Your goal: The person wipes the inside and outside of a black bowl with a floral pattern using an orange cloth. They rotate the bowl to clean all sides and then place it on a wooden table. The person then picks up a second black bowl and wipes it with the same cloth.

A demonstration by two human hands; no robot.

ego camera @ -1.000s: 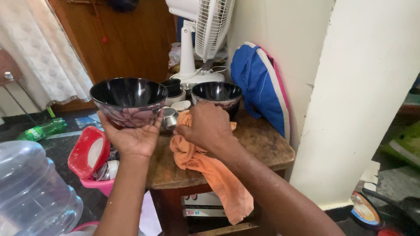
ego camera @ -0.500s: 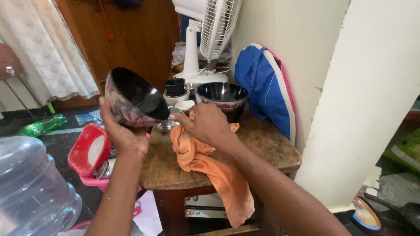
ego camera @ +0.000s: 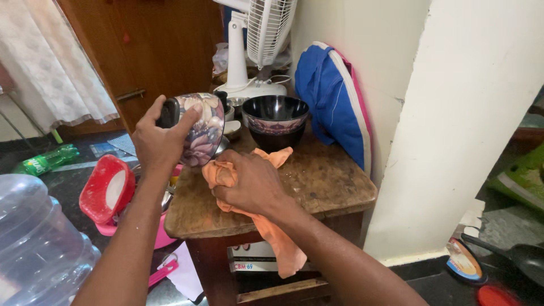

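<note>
My left hand [ego camera: 161,139] grips a dark bowl with a floral outside [ego camera: 201,130], tipped on its side so the patterned outside faces me, above the left part of a small wooden table [ego camera: 323,181]. My right hand [ego camera: 252,184] clutches an orange cloth [ego camera: 272,238] just below and right of the bowl; the cloth's tail hangs over the table's front edge. A second dark bowl [ego camera: 276,119] stands upright on the table behind my hands.
A white pedestal fan [ego camera: 255,45] and small cups stand at the table's back. A blue bag [ego camera: 334,107] leans on the wall at right. A clear water jug [ego camera: 39,249], a red and pink tub [ego camera: 107,192] and a green bottle [ego camera: 45,161] are on the floor at left.
My left hand has turned the bowl from upright, through a tilt, onto its side so the floral outside shows. My right hand with the cloth has come nearer and lower.
</note>
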